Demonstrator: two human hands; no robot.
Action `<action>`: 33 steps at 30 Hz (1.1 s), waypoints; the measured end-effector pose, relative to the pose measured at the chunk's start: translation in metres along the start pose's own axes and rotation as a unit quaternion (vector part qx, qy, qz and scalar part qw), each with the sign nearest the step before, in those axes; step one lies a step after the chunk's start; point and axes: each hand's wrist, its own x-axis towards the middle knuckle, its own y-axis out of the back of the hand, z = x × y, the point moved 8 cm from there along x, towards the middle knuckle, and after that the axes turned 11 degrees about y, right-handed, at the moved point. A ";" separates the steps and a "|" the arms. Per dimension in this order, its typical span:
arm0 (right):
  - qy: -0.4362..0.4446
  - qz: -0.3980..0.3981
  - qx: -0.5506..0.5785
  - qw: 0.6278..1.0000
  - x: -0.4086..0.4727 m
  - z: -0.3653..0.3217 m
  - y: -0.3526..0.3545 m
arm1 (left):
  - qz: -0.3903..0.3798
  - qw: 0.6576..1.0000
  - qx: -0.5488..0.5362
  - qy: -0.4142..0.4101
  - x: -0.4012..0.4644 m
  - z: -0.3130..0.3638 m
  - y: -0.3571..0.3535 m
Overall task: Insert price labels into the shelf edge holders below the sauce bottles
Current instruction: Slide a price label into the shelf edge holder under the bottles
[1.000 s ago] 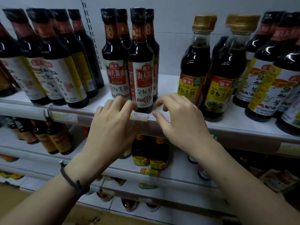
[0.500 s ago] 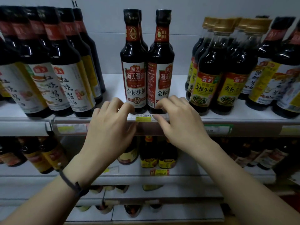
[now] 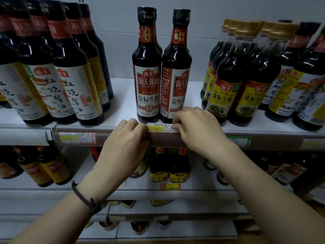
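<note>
A small white and yellow price label [image 3: 161,127] sits at the top lip of the clear shelf edge holder [image 3: 165,140], directly below two red-labelled soy sauce bottles [image 3: 148,81]. My left hand [image 3: 123,147] pinches the label's left end, its palm covering the strip. My right hand [image 3: 197,131] pinches the label's right end, knuckles up against the right bottle's base. The lower part of the label is hidden inside or behind the strip; I cannot tell how far it is seated.
Dark sauce bottles with white labels [image 3: 58,81] crowd the left, yellow-labelled ones [image 3: 228,95] the right. Another label [image 3: 77,137] sits in the strip at left, a green-edged one [image 3: 239,140] at right. Lower shelves [image 3: 175,192] hold smaller bottles.
The view has moved closer and squarer to the shelf. Both hands stay on the label, which has dropped slightly toward the holder strip.
</note>
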 end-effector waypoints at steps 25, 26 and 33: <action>0.008 0.071 0.156 0.985 -0.010 0.011 0.005 | 0.055 0.986 -0.125 0.099 -0.015 -0.022 -0.010; 0.008 0.093 0.163 0.982 -0.011 0.011 0.007 | 0.054 0.985 -0.128 0.100 -0.015 -0.023 -0.010; 0.023 0.162 0.187 0.969 -0.020 0.002 0.011 | 0.078 0.981 -0.162 0.080 -0.019 -0.024 -0.007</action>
